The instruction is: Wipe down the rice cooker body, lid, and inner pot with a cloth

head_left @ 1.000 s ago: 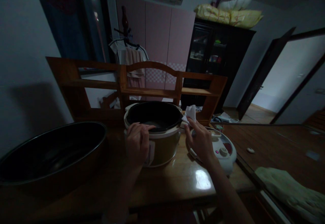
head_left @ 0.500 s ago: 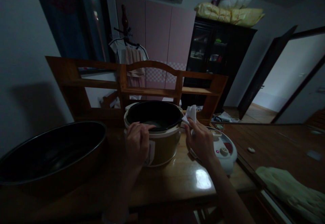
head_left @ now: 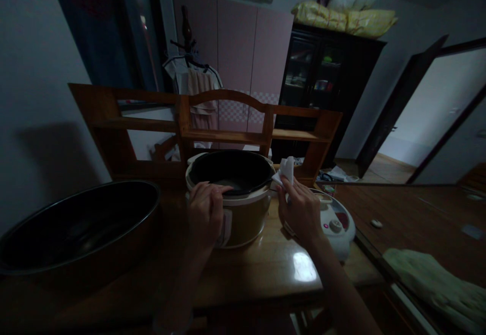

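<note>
A cream-and-tan rice cooker (head_left: 243,218) with a dark inner pot (head_left: 231,170) stands open on the wooden table (head_left: 266,269). My left hand (head_left: 205,213) grips the cooker's near left rim, fingers curled over the edge. My right hand (head_left: 299,211) pinches a crumpled white tissue (head_left: 285,170) against the cooker's right rim. The cooker's white lid (head_left: 336,223) with pink buttons lies on the table just right of my right hand.
A large dark wok (head_left: 76,228) sits at the left of the table. A wooden shelf rack (head_left: 212,127) stands behind the cooker. A pale green cloth (head_left: 436,284) lies on the lower surface at right, near a small white object (head_left: 375,223).
Almost nothing has changed; my right hand with the tissue has edged slightly up along the cooker's right rim. My left hand keeps its hold.
</note>
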Motion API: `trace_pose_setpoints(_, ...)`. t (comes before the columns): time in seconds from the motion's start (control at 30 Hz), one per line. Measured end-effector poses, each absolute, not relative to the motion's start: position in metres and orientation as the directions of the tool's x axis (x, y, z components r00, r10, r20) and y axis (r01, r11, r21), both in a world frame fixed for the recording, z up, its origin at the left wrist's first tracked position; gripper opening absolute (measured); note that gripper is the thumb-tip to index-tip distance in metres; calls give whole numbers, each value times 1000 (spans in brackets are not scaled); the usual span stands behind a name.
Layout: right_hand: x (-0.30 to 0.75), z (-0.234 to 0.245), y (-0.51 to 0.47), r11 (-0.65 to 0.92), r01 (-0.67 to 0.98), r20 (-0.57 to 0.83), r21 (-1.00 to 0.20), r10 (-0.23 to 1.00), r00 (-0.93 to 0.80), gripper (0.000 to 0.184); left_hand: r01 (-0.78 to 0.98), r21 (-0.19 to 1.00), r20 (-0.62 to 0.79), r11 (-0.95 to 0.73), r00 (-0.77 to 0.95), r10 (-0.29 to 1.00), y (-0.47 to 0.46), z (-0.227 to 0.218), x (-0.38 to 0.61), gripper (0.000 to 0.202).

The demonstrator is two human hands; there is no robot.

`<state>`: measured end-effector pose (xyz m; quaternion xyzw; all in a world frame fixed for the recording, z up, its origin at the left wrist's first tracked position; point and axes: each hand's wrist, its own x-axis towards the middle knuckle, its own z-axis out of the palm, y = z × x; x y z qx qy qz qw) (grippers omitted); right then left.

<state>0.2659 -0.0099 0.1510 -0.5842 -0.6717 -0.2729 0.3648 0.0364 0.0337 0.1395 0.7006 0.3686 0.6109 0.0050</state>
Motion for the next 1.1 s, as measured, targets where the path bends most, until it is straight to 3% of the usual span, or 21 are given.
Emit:
trace_pose_setpoints(0.67,267,150,-12,139,990,836,-17,545,-63,29,506,468,843,-725,-10,537,32,141,36,43)
trace_pose_setpoints(1.1,267,143,-12,76,995,862,-72,507,24,28,509,474,838,-718,-10,545,32,141,37,45)
